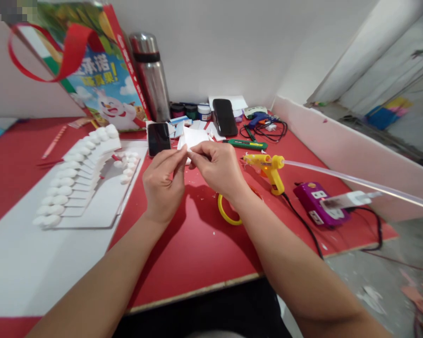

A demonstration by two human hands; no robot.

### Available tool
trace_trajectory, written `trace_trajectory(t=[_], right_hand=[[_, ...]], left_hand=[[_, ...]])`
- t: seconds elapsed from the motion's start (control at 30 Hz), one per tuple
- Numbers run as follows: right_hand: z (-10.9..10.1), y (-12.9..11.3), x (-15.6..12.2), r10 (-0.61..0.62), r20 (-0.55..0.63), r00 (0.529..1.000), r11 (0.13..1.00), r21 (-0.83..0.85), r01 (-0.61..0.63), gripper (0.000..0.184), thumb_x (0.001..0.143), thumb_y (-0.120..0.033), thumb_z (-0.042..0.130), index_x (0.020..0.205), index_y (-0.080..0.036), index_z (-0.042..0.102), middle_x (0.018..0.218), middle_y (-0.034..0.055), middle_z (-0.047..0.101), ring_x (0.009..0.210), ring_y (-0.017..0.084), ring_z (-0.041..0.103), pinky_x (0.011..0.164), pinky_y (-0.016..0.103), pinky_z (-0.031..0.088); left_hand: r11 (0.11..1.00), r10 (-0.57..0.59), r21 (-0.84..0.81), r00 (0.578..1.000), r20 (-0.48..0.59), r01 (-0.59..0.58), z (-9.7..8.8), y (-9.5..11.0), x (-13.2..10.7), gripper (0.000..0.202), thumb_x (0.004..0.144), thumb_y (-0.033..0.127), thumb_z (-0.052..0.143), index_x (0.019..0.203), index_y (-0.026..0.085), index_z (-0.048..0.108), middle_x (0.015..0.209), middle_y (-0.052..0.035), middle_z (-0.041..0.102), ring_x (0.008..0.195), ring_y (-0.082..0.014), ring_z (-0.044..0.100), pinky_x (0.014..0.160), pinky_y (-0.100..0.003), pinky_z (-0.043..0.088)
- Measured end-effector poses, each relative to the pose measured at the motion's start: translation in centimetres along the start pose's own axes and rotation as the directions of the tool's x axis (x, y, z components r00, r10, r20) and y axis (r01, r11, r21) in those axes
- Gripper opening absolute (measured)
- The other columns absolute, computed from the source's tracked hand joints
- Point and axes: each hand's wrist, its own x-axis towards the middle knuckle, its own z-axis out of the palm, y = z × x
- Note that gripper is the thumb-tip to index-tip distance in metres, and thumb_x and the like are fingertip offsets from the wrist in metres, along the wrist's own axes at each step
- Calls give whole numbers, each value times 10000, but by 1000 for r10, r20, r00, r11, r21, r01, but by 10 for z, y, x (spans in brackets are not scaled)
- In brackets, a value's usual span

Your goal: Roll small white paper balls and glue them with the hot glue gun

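Both hands meet above the middle of the red table (197, 244). My left hand (164, 180) and my right hand (218, 166) each pinch the same small white foam piece (193, 139) between thumb and fingertips, holding it up off the table. To the left, a white foam model (81, 176) with rows of rounded white knobs lies on a white sheet (28, 263). A yellow glue gun (268, 169) stands on the table just right of my right hand, a long clear glue stick (356, 183) poking out behind it. Yellow-handled scissors (227, 213) lie partly under my right wrist.
A dark phone (158, 138) and a black case (224, 117) lie behind my hands. A green utility knife (246, 144), a purple power strip (319, 204) with cords, a steel flask (151, 75), paint jars (190, 111) and a printed gift bag (91, 65) stand around. The table's right edge drops to the floor.
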Motion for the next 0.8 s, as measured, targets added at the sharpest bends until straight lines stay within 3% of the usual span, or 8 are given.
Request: trace_trajectory(t=[0.13, 0.23, 0.37, 0.47, 0.6, 0.8], right_hand=[[-6, 4, 2, -32, 91, 995, 998, -56, 37, 187, 935, -223, 637, 789, -155, 732, 701, 19, 699, 626, 123, 541, 640, 273, 384], [-9, 7, 4, -90, 150, 985, 994, -49, 99, 186, 951, -234, 625, 830, -158, 745, 779, 32, 737, 715, 139, 607, 693, 272, 418], [-7, 9, 4, -84, 160, 984, 996, -20, 89, 203, 959, -243, 620, 825, -149, 740, 760, 33, 733, 682, 127, 598, 674, 263, 426], [-6, 9, 5, 23, 160, 987, 998, 51, -31, 218, 940, -286, 651, 788, -147, 721, 683, 24, 708, 584, 113, 592, 603, 250, 420], [-9, 7, 6, 164, 156, 974, 974, 130, -185, 256, 903, -352, 689, 755, -143, 696, 658, 26, 695, 490, 103, 580, 523, 243, 404], [-1, 3, 1, -19, 23, 1000, 998, -63, 20, 205, 887, -266, 660, 708, -167, 658, 604, -20, 572, 572, 98, 449, 565, 254, 327]], left_hand=[[947, -239, -209, 970, 47, 244, -2, -3, 3, 161, 924, 334, 736, 1017, 242, 830, 887, -34, 783, 781, -169, 707, 776, -309, 600], [861, -363, -319, 918, 158, 396, -3, -12, 3, 264, 894, 414, 763, 1090, 249, 824, 912, -42, 801, 782, -187, 734, 774, -333, 625], [905, -283, -276, 943, 174, 323, -5, -13, 4, 251, 934, 377, 717, 1142, 276, 815, 923, -30, 784, 786, -174, 718, 789, -323, 603], [955, -201, -189, 967, 157, 229, -7, -6, 7, 197, 960, 299, 680, 1085, 263, 827, 868, -22, 745, 764, -154, 676, 764, -294, 565], [959, -221, -150, 967, 130, 240, -8, -1, 9, 187, 955, 260, 664, 1055, 234, 821, 900, -34, 752, 802, -163, 686, 774, -289, 562], [960, -238, -128, 967, 95, 249, -7, -3, 7, 181, 938, 260, 672, 1035, 240, 823, 885, -28, 750, 788, -166, 679, 771, -296, 562]])
